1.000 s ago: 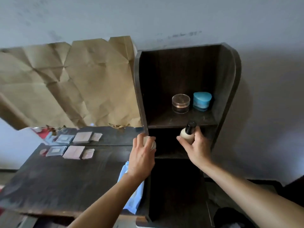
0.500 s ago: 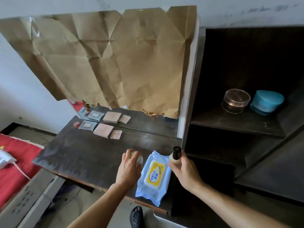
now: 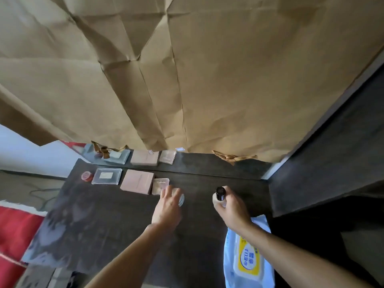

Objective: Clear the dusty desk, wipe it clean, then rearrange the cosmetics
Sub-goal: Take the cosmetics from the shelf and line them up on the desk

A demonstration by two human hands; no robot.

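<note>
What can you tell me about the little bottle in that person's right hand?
The bottle is small, with a pale beige body and a round black cap, seen almost from above. The right hand holds it upright, fingers curled round its body, over the dark desk. Whether its base touches the desk is hidden.
</note>
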